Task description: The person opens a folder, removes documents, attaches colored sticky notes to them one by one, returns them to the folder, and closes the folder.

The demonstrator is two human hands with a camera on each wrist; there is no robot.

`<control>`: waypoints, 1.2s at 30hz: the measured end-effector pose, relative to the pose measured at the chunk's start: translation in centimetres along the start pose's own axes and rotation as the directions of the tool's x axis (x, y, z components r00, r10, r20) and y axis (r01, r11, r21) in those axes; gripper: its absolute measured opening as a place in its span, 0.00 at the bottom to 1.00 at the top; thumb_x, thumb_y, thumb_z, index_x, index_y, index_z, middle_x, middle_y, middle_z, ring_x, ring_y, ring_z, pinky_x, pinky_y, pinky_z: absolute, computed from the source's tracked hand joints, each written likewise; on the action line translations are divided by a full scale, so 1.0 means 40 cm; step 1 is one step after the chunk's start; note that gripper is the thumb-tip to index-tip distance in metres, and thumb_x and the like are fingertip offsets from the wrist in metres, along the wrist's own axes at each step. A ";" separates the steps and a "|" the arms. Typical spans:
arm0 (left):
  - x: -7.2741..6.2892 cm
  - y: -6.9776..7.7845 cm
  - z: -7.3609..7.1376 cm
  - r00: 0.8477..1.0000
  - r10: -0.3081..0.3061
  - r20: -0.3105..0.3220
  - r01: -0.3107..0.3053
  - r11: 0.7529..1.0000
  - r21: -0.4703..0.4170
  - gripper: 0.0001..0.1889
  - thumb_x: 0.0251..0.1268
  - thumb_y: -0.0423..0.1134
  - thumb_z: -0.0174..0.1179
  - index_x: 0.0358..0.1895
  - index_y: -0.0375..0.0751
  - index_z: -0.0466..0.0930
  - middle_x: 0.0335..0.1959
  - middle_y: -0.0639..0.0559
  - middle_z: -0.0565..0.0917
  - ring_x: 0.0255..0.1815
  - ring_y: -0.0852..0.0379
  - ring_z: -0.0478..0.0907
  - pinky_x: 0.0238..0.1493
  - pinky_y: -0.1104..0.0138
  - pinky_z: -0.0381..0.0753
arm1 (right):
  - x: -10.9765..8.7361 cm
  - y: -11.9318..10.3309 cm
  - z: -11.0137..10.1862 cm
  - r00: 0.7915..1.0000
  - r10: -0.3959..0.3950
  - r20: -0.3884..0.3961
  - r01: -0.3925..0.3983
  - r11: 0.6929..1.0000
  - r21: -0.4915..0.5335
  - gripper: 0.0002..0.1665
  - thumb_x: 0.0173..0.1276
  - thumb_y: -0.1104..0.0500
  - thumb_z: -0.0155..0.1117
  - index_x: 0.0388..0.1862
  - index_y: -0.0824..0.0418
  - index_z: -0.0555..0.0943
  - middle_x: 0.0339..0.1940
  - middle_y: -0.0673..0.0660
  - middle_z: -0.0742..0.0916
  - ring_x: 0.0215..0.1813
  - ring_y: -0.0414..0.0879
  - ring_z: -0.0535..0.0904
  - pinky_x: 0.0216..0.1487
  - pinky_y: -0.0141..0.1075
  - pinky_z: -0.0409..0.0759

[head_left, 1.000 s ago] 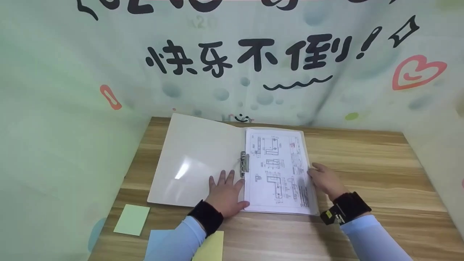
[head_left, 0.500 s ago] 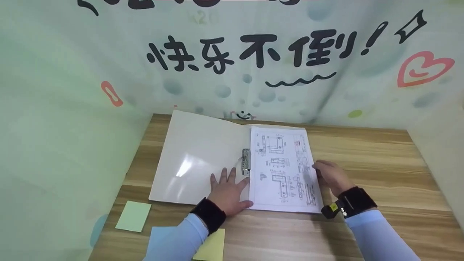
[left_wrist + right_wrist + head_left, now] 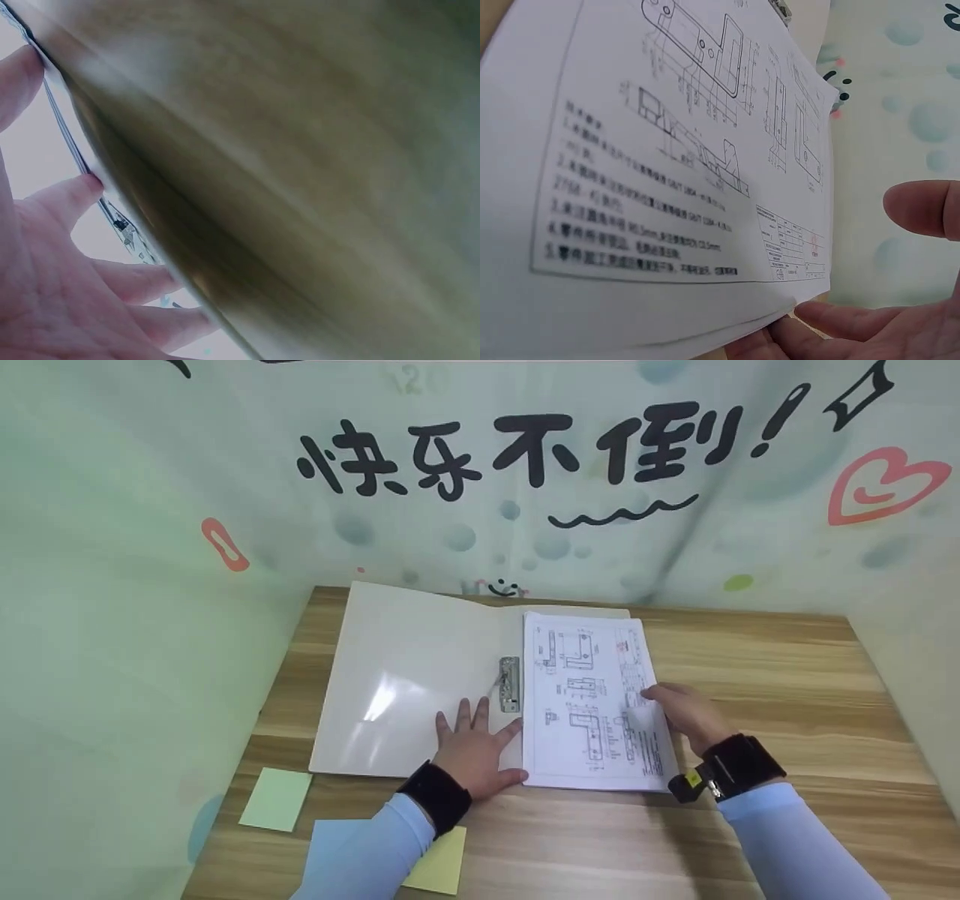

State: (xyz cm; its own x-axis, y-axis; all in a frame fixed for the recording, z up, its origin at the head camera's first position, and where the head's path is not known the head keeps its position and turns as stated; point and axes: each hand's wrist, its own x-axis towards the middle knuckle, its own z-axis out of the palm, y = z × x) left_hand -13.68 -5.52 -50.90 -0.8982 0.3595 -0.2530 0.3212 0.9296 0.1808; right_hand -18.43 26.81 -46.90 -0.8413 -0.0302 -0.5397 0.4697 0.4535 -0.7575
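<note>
In the head view an open file folder [image 3: 409, 675] lies on the table, its metal clip [image 3: 510, 684] by the spine. A stack of printed drawing sheets [image 3: 592, 701] lies over the folder's right half, its left edge just right of the clip. My left hand [image 3: 476, 754] rests spread on the folder near the spine, thumb tip at the stack's lower left corner. My right hand [image 3: 694, 716] holds the stack's right edge. In the right wrist view its fingers [image 3: 840, 319] are at and under the sheets' edge, and the thumb stands apart from the paper.
A green sticky pad [image 3: 276, 799] lies left of the folder. Blue paper [image 3: 334, 836] and a yellow pad [image 3: 442, 862] are partly hidden under my left forearm. A printed cloth backdrop [image 3: 450, 532] borders the wooden table [image 3: 780, 690] at the back and sides.
The sheets have slid right with my right hand, away from the clip, which now shows whole along with the folder's upper right corner. My left hand stays on the folder.
</note>
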 end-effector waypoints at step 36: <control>0.009 0.009 -0.001 0.999 -0.017 0.032 0.016 0.999 0.041 0.42 0.62 0.77 0.53 0.79 0.71 0.57 0.83 0.32 0.49 0.82 0.25 0.43 0.71 0.24 0.47 | -0.003 0.025 0.000 0.997 -0.050 0.065 0.032 0.965 0.259 0.47 0.81 0.46 0.48 0.85 0.53 0.34 0.79 0.65 0.64 0.68 0.52 0.73 0.67 0.42 0.72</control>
State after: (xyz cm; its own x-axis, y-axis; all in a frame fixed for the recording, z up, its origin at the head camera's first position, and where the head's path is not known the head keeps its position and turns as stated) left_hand -13.91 -5.04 -50.89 -0.8937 0.3456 -0.2861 0.3185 0.9378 0.1380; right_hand -17.87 27.26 -47.59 -0.8448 -0.1108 -0.5235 0.4957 0.2064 -0.8436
